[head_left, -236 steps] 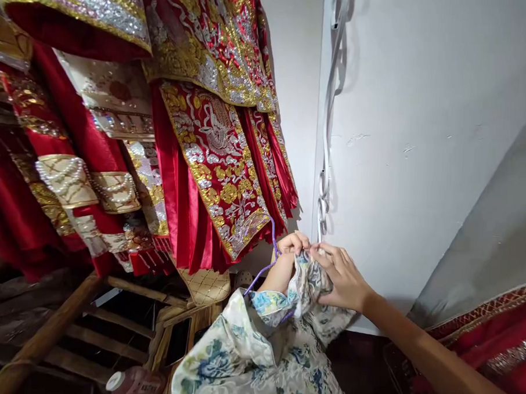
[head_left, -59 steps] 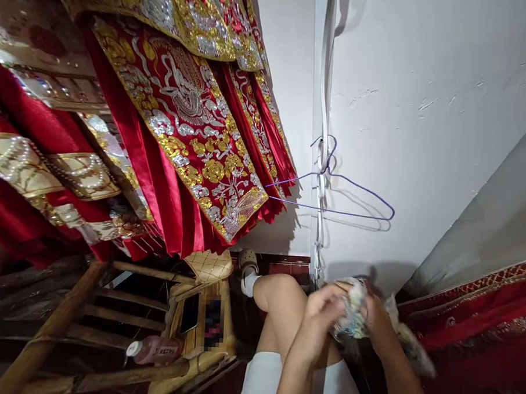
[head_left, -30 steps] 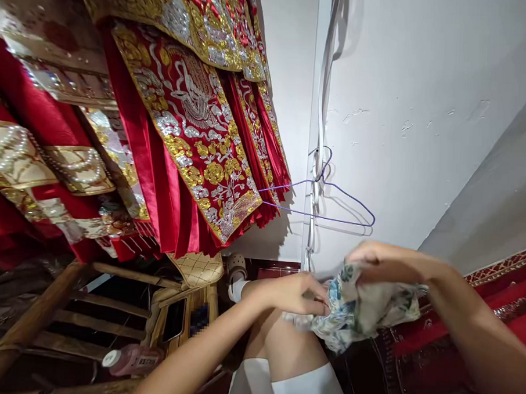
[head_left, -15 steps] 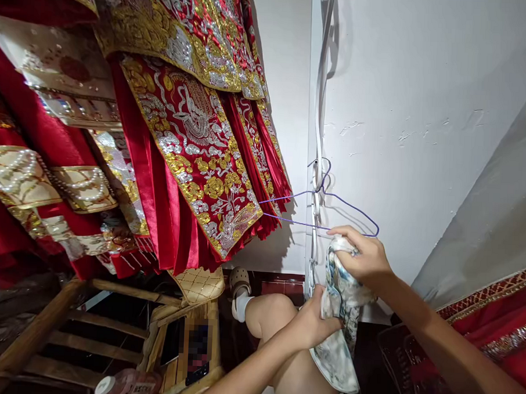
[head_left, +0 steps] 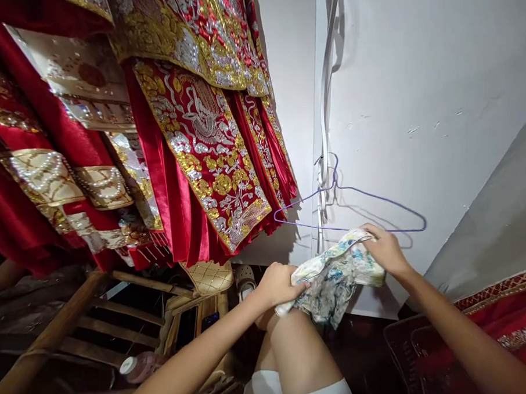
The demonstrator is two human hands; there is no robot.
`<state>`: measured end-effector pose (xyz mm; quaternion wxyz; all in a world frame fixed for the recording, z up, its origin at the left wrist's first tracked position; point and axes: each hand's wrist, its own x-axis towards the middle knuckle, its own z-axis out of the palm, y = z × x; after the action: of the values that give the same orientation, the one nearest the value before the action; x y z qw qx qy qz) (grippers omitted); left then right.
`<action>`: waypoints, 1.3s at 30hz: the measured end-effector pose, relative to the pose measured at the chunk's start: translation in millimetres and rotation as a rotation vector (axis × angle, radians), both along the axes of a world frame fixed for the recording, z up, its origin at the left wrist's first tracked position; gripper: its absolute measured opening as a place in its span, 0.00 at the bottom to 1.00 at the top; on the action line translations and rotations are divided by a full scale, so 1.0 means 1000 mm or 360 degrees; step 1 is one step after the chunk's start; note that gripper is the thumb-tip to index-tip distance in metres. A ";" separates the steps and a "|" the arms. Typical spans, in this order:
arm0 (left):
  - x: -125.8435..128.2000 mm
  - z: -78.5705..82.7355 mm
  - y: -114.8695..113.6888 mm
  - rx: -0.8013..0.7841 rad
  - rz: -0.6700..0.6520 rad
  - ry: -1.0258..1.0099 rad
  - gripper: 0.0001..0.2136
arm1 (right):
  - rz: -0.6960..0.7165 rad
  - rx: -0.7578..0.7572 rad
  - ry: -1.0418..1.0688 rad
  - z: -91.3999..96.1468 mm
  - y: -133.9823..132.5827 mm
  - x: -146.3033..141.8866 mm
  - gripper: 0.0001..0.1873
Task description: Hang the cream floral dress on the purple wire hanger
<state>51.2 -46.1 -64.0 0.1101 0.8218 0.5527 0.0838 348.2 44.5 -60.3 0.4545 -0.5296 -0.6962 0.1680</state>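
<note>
A white garment with a blue, green and grey floral print [head_left: 331, 275] is stretched above my knees; its exact kind does not show. My left hand [head_left: 279, 286] is closed on its lower left end. At the upper right, my right hand [head_left: 385, 249] pinches the other end. The garment's top edge runs slantwise between the two hands, and its grey part sags below. Just behind it, a thin purple wire hanger [head_left: 387, 199] hangs from a white strap [head_left: 325, 95] at the wall. My right hand is close below the hanger's bottom bar.
Red costumes with gold and silver embroidery [head_left: 222, 183] hang at left. Below them stand a bamboo chair [head_left: 122, 318] and a bottle with a white cap [head_left: 140, 367]. A white wall [head_left: 403, 81] is ahead. More red fabric [head_left: 501, 323] lies at the right.
My hands have moved apart, left hand to the left and right hand to the right, spreading the bunched garment between them. The hanger has turned to face me more broadly.
</note>
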 end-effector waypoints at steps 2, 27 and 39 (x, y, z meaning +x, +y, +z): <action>0.008 -0.006 -0.003 0.0024 0.0008 0.0151 0.12 | -0.0145 0.0055 -0.0046 0.010 -0.008 0.018 0.12; -0.059 0.049 0.076 0.0689 0.0162 -0.0326 0.16 | -0.0152 -0.0094 -0.0328 0.041 -0.045 0.022 0.11; -0.014 0.093 0.119 0.0783 0.0159 -0.1020 0.15 | 0.0206 -0.0200 -0.0119 0.043 -0.056 0.000 0.09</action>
<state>37.6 72.5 29.0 0.0726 0.7280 0.4930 0.4708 348.3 -11.3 -16.8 0.3823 -0.5168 -0.7335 0.2207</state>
